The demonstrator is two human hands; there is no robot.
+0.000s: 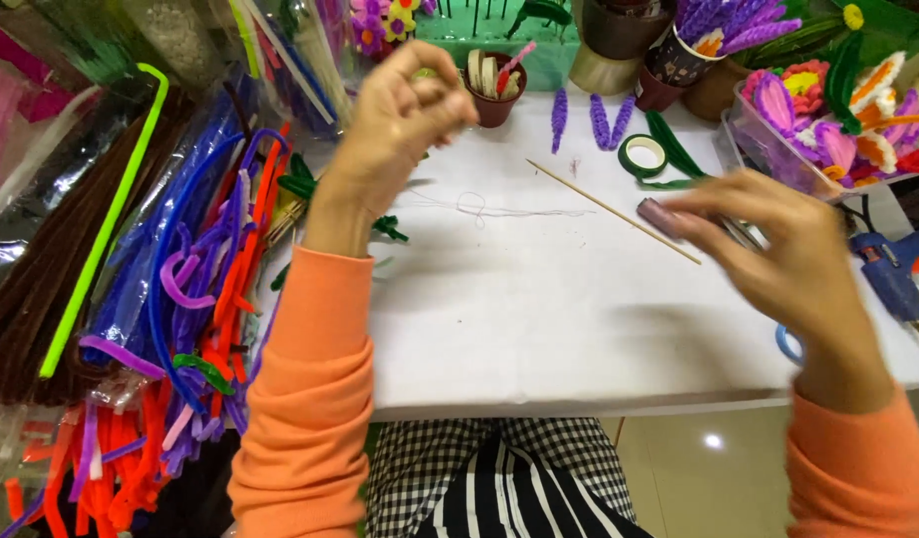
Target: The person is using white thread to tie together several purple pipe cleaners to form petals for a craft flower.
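Note:
My left hand point(405, 115) is raised over the back left of the white table point(539, 319), its fingers pinched together; I cannot make out anything between them. My right hand point(778, 254) is blurred with motion at the right, its fingertips on a small mauve object point(659, 215) with a bit of metal behind it. Between the hands lie a thin looped thread point(479, 207) and a long wooden skewer point(614, 211). A roll of green tape point(642, 155) and short purple fuzzy pieces point(601, 122) sit further back. Both sleeves are orange.
A big heap of coloured pipe cleaners point(180, 289) fills the left side. A clear box of fuzzy flowers point(828, 139) stands at the back right, a blue glue gun point(893, 269) on the right edge. A brown pot point(494, 95) and more cups line the back.

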